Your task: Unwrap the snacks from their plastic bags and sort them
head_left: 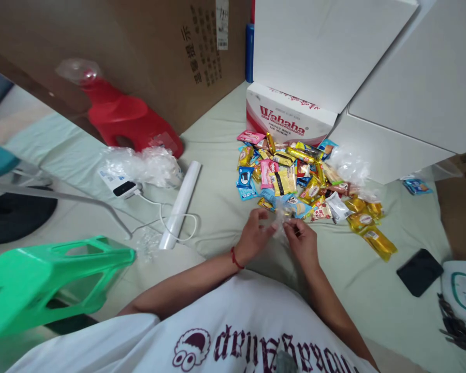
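A small clear plastic bag hangs between my two hands, just in front of a heap of wrapped snacks. My left hand, with a red cord bracelet at the wrist, has its thumb and fingers closed at the bag's left side. On the other side, my right hand pinches the bag's edge between thumb and fingertips. Something small and dark shows in or behind the plastic; I cannot tell which. Beyond the right hand lie a white packet and gold-wrapped packs.
Behind the snacks stands a Wahaha carton, with crumpled plastic beside it. Leftward are a white roll, a cable, a red jug and a green stool. A black flat object lies at right.
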